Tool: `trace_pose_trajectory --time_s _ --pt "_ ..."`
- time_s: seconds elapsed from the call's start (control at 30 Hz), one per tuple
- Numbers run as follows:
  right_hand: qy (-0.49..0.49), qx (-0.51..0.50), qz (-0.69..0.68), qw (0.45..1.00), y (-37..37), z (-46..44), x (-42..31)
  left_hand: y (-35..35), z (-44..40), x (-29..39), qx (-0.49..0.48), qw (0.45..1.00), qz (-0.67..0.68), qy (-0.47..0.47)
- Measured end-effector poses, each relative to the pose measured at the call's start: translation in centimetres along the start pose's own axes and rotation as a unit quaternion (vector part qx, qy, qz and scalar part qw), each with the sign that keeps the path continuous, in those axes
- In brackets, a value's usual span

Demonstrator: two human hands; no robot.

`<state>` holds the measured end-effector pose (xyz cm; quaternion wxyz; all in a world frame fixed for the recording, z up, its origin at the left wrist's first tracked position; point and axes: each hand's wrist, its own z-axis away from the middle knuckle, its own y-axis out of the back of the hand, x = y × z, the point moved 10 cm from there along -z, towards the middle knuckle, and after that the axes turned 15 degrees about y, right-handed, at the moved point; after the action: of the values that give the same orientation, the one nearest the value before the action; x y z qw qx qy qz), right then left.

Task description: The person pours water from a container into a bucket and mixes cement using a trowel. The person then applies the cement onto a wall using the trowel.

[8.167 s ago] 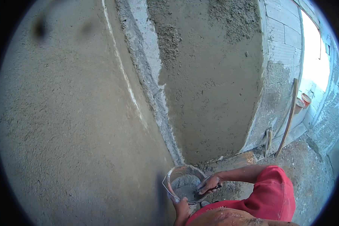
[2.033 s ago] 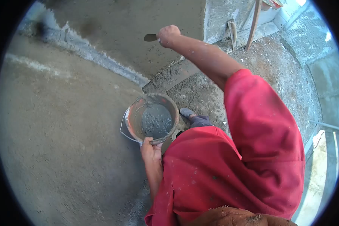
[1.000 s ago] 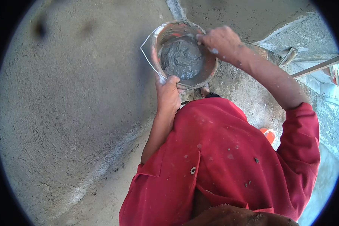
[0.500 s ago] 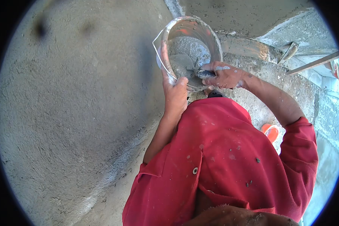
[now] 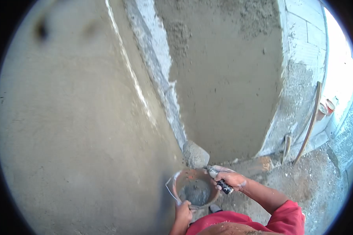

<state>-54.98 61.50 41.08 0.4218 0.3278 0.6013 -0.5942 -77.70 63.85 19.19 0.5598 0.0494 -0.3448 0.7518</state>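
Your right hand [image 5: 230,179] is wrapped around the black handle [image 5: 224,186] of a trowel [image 5: 201,158]. From that hand, the trowel's long axis runs forward and to the left, its blade loaded with mortar [image 5: 193,152] beyond the far rim of the bucket [image 5: 175,187]. Your left hand [image 5: 183,212] grips the bucket's near rim, farther from the blade than your right. Past the blade is the rough strip [image 5: 168,94] between two plastered walls; whether the blade touches either, you cannot tell from here.
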Motion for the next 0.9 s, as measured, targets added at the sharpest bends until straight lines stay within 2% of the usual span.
trace_pose_trajectory --time_s 0.07,0.13,0.2,0.23,0.3,0.33,0.4,0.43,0.47,0.5,0.57,0.67,0.73,0.77,0.83,0.9 --pt "0.172 0.024 0.003 0.985 -1.9 -0.2 -11.4 1.7 -1.4 -0.5 0.003 1.000 0.012 -0.001" --pt "0.343 0.051 0.057 0.936 -4.7 2.3 -22.3 3.2 -4.2 -0.6 -0.018 1.000 0.005 -0.007" --pt "0.516 0.082 0.120 0.844 -8.1 6.4 -32.8 3.2 -5.0 -0.6 -0.014 1.000 -0.016 -0.002" --pt "0.600 0.114 0.182 0.770 -9.7 8.6 -37.3 2.5 -4.4 -0.4 -0.003 0.999 -0.036 0.003" --pt "0.752 0.151 0.271 0.582 -12.4 13.7 -45.3 2.6 -5.6 0.2 0.004 0.998 -0.055 0.009" --pt "0.783 0.222 0.345 0.467 -13.2 16.4 -48.7 3.5 -7.3 0.2 0.002 0.998 -0.055 0.013" --pt "0.851 0.292 0.212 0.383 -14.0 22.4 -54.7 3.8 -9.1 0.8 0.019 0.996 -0.088 0.001" --pt "0.820 0.321 0.420 0.220 -18.9 24.9 -55.7 2.9 -7.9 1.5 0.038 0.992 -0.121 -0.015" --pt "0.829 0.439 0.342 -0.063 -17.4 28.8 -56.9 2.0 -6.8 2.1 0.058 0.986 -0.152 -0.030" --pt "0.810 0.477 0.320 -0.119 -17.4 30.1 -57.7 1.0 -6.1 2.4 0.050 0.990 -0.128 -0.038" --pt "0.787 0.516 0.291 -0.174 -18.1 31.1 -57.8 -0.7 -5.8 3.1 0.034 0.995 -0.081 -0.056" --pt "0.775 0.527 0.266 -0.226 -19.0 29.1 -59.0 5.0 -18.2 -1.5 0.070 0.955 -0.181 0.225" --pt "0.781 0.514 0.274 -0.224 -19.7 25.7 -60.9 3.2 -17.3 0.4 0.056 0.978 -0.138 0.146" --pt "0.789 0.503 0.283 -0.209 -20.3 23.2 -62.2 1.2 -15.5 1.6 0.051 0.984 -0.124 0.118" --pt "0.807 0.479 0.315 -0.139 -21.0 16.5 -66.4 -1.5 -13.7 3.3 0.044 0.988 -0.104 0.103" --pt "0.769 0.494 0.406 0.001 -21.5 6.4 -71.0 -3.5 -12.3 4.6 0.036 0.990 -0.093 0.099"
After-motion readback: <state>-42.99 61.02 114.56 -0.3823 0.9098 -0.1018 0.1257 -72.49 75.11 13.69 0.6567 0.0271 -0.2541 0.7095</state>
